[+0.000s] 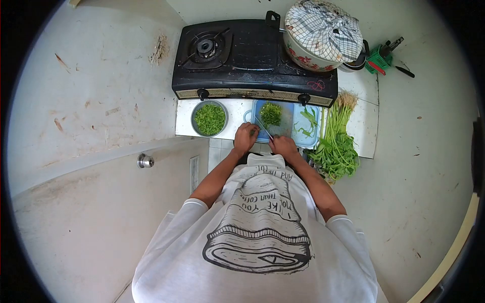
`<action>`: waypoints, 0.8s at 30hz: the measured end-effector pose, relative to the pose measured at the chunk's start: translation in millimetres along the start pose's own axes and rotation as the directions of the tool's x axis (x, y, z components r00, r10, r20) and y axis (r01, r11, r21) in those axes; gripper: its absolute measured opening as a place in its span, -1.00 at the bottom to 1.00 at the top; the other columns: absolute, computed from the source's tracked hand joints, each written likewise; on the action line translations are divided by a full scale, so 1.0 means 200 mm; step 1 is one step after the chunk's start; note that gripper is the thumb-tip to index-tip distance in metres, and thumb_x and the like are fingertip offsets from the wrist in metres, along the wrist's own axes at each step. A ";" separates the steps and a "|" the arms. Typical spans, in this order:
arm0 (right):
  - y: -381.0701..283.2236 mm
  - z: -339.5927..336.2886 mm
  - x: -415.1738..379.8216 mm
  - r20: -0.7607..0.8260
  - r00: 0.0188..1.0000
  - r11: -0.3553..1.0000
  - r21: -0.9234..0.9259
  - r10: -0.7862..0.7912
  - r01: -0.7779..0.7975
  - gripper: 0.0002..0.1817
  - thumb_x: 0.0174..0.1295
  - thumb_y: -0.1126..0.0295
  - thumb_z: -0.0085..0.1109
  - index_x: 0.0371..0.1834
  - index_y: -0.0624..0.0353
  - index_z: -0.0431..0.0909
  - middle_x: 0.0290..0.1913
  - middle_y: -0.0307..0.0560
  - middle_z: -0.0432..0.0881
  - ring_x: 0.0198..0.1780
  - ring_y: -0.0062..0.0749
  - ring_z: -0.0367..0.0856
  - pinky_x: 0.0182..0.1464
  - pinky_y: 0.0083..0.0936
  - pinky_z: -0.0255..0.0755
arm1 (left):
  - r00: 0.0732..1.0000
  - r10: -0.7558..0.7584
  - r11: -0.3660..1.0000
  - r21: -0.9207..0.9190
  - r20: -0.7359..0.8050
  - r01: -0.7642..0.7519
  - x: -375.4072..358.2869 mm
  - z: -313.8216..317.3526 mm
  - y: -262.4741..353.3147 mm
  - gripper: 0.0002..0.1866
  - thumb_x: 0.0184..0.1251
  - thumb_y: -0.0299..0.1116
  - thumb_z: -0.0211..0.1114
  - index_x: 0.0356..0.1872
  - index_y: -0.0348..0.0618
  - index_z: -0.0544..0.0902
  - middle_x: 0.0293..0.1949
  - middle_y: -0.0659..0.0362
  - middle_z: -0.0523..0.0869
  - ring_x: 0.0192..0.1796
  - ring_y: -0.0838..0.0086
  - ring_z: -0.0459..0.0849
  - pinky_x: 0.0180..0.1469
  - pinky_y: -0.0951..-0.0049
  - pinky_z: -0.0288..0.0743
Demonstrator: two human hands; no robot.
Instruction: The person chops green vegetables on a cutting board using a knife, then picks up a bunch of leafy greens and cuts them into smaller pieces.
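Note:
My right hand (pixel 284 145) is closed around the handle of a knife (pixel 264 128) at the near edge of a blue cutting board (pixel 288 132). The blade points away and to the left over the board. Beside it, at the board's left edge, my left hand (pixel 246 135) has its fingers curled together; what they hold is too small to make out. Chopped greens (pixel 271 114) lie in a small pile just beyond the blade. Several loose green leaves (pixel 308 122) rest on the board's right part. Left of the board stands a grey bowl (pixel 193 121) full of finely chopped greens (pixel 210 119).
A large bunch of leafy greens with roots (pixel 337 136) lies right of the board. Behind is a black two-burner stove (pixel 252 81), with a flowered pot (pixel 308 59) under a checked cloth (pixel 323 30). A green utensil basket (pixel 379 59) stands at the back right.

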State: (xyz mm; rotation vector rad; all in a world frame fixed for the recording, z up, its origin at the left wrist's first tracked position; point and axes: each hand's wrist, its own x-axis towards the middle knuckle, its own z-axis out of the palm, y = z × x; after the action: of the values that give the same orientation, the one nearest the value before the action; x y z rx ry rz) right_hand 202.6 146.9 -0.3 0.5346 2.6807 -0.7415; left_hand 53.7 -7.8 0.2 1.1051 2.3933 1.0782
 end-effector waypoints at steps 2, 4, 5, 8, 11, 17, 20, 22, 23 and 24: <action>-0.02 -0.03 -0.01 0.022 0.999 0.999 0.015 -0.029 0.029 -0.53 0.47 0.05 0.07 -0.23 0.29 0.73 -0.32 0.29 0.78 -0.25 0.19 0.82 -0.13 0.04 0.69 | 1.000 0.003 1.000 0.013 0.006 -0.003 0.00 0.01 -0.02 -0.88 0.25 -0.44 0.43 -0.21 -0.19 0.78 -0.25 0.04 0.75 -0.08 0.07 0.70 0.06 0.10 0.57; -0.01 -0.03 -0.03 0.025 0.998 0.997 0.035 -0.063 0.062 -0.53 0.47 0.05 0.08 -0.23 0.30 0.72 -0.34 0.30 0.77 -0.27 0.20 0.81 -0.14 0.05 0.68 | 1.000 0.015 0.999 0.033 0.013 -0.016 0.00 0.00 -0.02 -0.88 0.26 -0.44 0.43 -0.22 -0.19 0.78 -0.25 0.04 0.73 -0.08 0.07 0.69 0.04 0.09 0.57; -0.01 -0.03 -0.03 0.015 0.997 0.996 0.045 -0.082 0.081 -0.53 0.48 0.05 0.08 -0.23 0.30 0.71 -0.36 0.31 0.76 -0.29 0.22 0.80 -0.15 0.07 0.67 | 1.000 0.028 0.999 0.041 0.010 -0.029 -0.01 0.00 -0.02 -0.89 0.26 -0.43 0.44 -0.22 -0.19 0.78 -0.25 0.05 0.72 -0.08 0.07 0.69 0.04 0.09 0.57; 0.00 -0.03 -0.04 0.004 0.995 0.994 0.043 -0.101 0.101 -0.53 0.48 0.04 0.09 -0.24 0.31 0.69 -0.38 0.33 0.75 -0.30 0.24 0.79 -0.15 0.09 0.66 | 0.998 0.062 0.996 0.062 0.010 -0.063 0.00 0.00 -0.02 -0.89 0.27 -0.43 0.44 -0.22 -0.18 0.78 -0.26 0.06 0.70 -0.09 0.07 0.67 0.02 0.10 0.57; -0.01 -0.03 -0.03 -0.020 0.994 0.994 0.037 -0.105 0.106 -0.53 0.48 0.04 0.09 -0.24 0.30 0.69 -0.37 0.34 0.75 -0.30 0.25 0.79 -0.15 0.09 0.66 | 0.997 0.069 0.995 0.076 0.025 -0.071 0.01 -0.01 -0.02 -0.90 0.27 -0.43 0.44 -0.23 -0.18 0.77 -0.27 0.06 0.68 -0.10 0.08 0.66 0.01 0.11 0.57; -0.06 0.01 0.01 -0.036 0.998 0.998 0.035 -0.057 0.058 -0.54 0.48 0.06 0.08 -0.23 0.31 0.68 -0.34 0.31 0.77 -0.24 0.24 0.81 -0.12 0.09 0.68 | 0.998 0.054 0.996 0.069 -0.010 -0.053 -0.01 -0.01 0.00 -0.91 0.26 -0.44 0.45 -0.25 -0.17 0.77 -0.27 0.07 0.68 -0.10 0.08 0.66 0.01 0.14 0.57; -0.07 0.00 0.04 -0.027 0.998 0.998 0.009 -0.055 0.055 -0.53 0.49 0.05 0.07 -0.21 0.32 0.68 -0.32 0.32 0.78 -0.22 0.24 0.81 -0.10 0.09 0.68 | 0.997 0.069 0.995 0.070 -0.033 -0.067 -0.02 -0.01 0.00 -0.91 0.27 -0.44 0.44 -0.23 -0.16 0.78 -0.25 0.08 0.70 -0.09 0.09 0.66 0.02 0.15 0.58; -0.07 0.01 0.04 -0.008 0.998 0.998 0.008 -0.058 0.058 -0.52 0.49 0.05 0.06 -0.20 0.33 0.68 -0.31 0.33 0.78 -0.21 0.25 0.81 -0.09 0.09 0.68 | 0.996 0.070 0.997 0.049 -0.046 -0.068 -0.03 -0.01 0.02 -0.90 0.27 -0.45 0.44 -0.21 -0.15 0.79 -0.23 0.08 0.71 -0.09 0.10 0.67 0.03 0.16 0.58; -0.05 0.01 0.03 0.003 0.998 0.998 0.016 -0.063 0.062 -0.52 0.49 0.04 0.06 -0.20 0.33 0.69 -0.30 0.34 0.78 -0.22 0.25 0.81 -0.09 0.09 0.68 | 0.997 0.069 0.996 0.054 -0.045 -0.067 -0.03 -0.02 0.02 -0.89 0.28 -0.45 0.44 -0.20 -0.15 0.80 -0.22 0.09 0.72 -0.09 0.10 0.67 0.03 0.16 0.58; -0.04 0.00 0.02 0.014 0.998 0.997 0.023 -0.067 0.067 -0.52 0.49 0.04 0.06 -0.20 0.33 0.69 -0.30 0.34 0.78 -0.22 0.25 0.81 -0.09 0.09 0.68 | 0.997 0.068 0.996 0.059 -0.046 -0.066 -0.04 -0.01 0.02 -0.88 0.28 -0.45 0.43 -0.19 -0.15 0.81 -0.21 0.09 0.73 -0.08 0.11 0.67 0.04 0.16 0.58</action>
State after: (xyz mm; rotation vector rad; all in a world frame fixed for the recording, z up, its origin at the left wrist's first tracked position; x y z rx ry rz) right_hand 195.3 140.9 1.0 0.4447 2.6907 -0.7924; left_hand 59.5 -12.9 4.9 1.1999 2.4548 1.0748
